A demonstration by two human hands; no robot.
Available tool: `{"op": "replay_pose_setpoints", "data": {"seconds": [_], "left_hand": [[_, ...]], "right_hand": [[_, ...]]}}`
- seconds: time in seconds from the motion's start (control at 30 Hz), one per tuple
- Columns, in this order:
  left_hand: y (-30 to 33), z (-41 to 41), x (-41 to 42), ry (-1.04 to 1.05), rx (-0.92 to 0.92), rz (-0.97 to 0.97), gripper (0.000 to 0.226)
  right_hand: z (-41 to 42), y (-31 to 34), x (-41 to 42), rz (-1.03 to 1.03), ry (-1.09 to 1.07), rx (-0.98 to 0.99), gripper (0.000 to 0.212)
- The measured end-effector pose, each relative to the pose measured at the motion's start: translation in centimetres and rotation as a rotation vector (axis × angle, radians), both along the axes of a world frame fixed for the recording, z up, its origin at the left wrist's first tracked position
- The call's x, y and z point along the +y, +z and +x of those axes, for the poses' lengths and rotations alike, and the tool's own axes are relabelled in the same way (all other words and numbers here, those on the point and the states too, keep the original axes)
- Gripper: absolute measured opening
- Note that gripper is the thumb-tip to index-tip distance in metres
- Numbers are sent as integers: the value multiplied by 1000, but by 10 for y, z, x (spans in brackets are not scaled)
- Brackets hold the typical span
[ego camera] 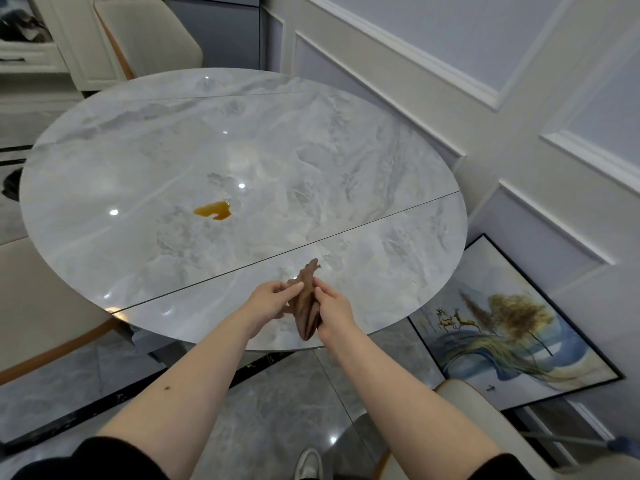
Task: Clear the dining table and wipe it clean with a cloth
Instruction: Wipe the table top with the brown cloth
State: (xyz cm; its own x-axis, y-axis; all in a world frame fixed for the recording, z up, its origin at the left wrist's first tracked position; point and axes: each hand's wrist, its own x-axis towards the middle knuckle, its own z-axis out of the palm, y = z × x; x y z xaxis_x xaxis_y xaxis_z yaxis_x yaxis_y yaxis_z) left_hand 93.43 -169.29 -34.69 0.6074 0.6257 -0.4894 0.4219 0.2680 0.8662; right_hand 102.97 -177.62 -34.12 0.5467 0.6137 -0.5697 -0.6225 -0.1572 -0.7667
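Both forearms reach forward over the near edge of the round marble worktop (104, 161). Left hand (268, 301) and right hand (334, 311) meet just inside that edge, each with its fingers (294, 289) curled and pinching a bunched brown cloth (306, 306) between them. One end of the cloth points toward the middle of the worktop; the other hangs down between the wrists, close to the rim. Whether the cloth touches the surface I cannot tell.

An amber spill (213, 210) lies on the worktop left of centre, well apart from the cloth, with bare glossy surface all around it. A thin seam (381, 221) runs across the worktop between the spill and the hands.

Off the right edge, a framed picture (512, 330) leans against the panelled wall (450, 81), close to the rim. One pale chair (149, 36) stands beyond the far edge, another chair (45, 306) at the left edge, and a third chair (485, 427) by the right forearm.
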Motion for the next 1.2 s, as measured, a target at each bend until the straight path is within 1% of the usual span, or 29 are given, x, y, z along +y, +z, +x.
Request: {"op": "replay_pose_setpoints", "data": {"seconds": [0.13, 0.23, 0.37, 0.47, 0.57, 0.63, 0.73, 0.77, 0.87, 0.97, 1.07, 1.2], "left_hand": [[4, -1, -1, 24, -101, -134, 46], [6, -3, 2, 70, -106, -129, 42], [8, -3, 3, 294, -156, -114, 19], [11, -3, 8, 390, -192, -141, 21], [14, -3, 13, 358, -205, -142, 20], [17, -3, 15, 311, -245, -179, 21], [23, -4, 19, 215, -280, -201, 25], [25, -5, 20, 193, -285, -197, 25], [29, -10, 24, 199, -248, -135, 21], [27, -14, 28, 265, -188, 27, 15], [22, -15, 30, 277, -126, 133, 18], [15, -11, 37, 305, 24, 236, 8]], "right_hand": [[-3, 5, 5, 38, 46, -49, 35], [1, 12, 4, 34, 48, -81, 43], [8, 11, 2, 1, -55, -98, 46], [10, 5, 0, -63, -127, -145, 43], [9, 1, -3, -156, -23, -205, 33], [6, 3, -4, -169, 59, -190, 27], [5, 8, -5, -129, 140, -22, 40], [6, 8, -6, -119, 162, 6, 44], [13, 6, -8, -98, 188, -31, 48], [18, 10, -7, -114, 270, -203, 47], [20, 10, -5, -191, 363, -499, 39], [25, 10, 5, -291, 321, -921, 22]]}}
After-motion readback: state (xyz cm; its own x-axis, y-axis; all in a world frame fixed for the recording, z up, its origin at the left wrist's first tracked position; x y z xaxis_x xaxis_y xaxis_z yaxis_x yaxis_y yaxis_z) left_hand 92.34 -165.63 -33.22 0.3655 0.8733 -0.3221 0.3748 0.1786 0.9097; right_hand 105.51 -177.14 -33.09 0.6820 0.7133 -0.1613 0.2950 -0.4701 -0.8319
